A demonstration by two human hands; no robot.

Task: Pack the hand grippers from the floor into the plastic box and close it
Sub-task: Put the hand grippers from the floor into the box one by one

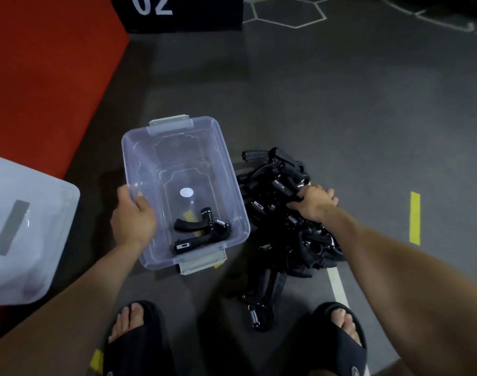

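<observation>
A: Where are the hand grippers?

B: Most lie in a black pile of hand grippers (pixel 283 221) on the grey floor (pixel 340 118), just right of the clear plastic box (pixel 161 256). One hand gripper (pixel 202 232) already lies inside the box, at its near end, with a steel spring showing at its top.

A: And the box itself?

B: It stands open on the floor, with a grey latch on its far rim and another on its near rim. A small white round sticker shows on its bottom; I can read nothing on it.

A: What are the hands doing?

B: The left hand (pixel 133 219) holds the box's left rim, fingers curled over the edge. The right hand (pixel 314 203) rests on top of the pile with its fingers bent down among the handles; whether its grip is clamped on one, I cannot tell.

A: Where is the lid?

B: The translucent lid (pixel 28 226) lies to the left, well apart from the box, partly on a red mat (pixel 47 77). It carries a dark strip with no legible writing.

A: Any writing at all?

B: Far left, a black block (pixel 205 14) bears white digits, "02", cut off at the top. The floor has white hexagon lines at the far side, a yellow strip (pixel 415 218) to the right and a white line near the pile. Two feet in black sandals (pixel 337 340) stand at the near edge.
</observation>
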